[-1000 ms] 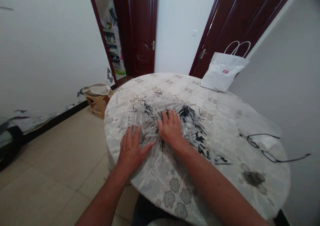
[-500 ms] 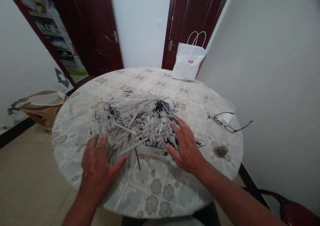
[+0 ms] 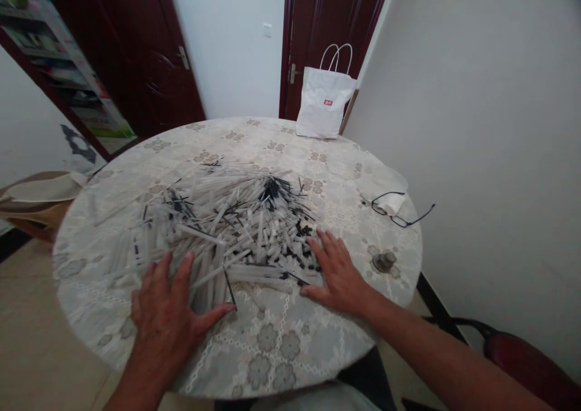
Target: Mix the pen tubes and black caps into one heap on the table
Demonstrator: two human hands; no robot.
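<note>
A wide heap of thin white tubes and black sticks (image 3: 231,223) lies on a round table (image 3: 290,350) covered with a flowered cloth. My left hand (image 3: 166,314) rests flat, fingers spread, on the near left edge of the heap. At the heap's near right edge lies my right hand (image 3: 338,273), also flat with fingers apart. Neither hand holds anything.
A white paper bag (image 3: 323,102) stands at the table's far edge by a dark red door. Black glasses (image 3: 394,208) on a white tissue and a small dark round thing (image 3: 384,261) lie at the right. A stool (image 3: 36,202) is on the left, a red chair (image 3: 526,368) near right.
My right hand slid from the top of the heap to its near right edge. My left hand drew back toward me. The view swung to the right.
</note>
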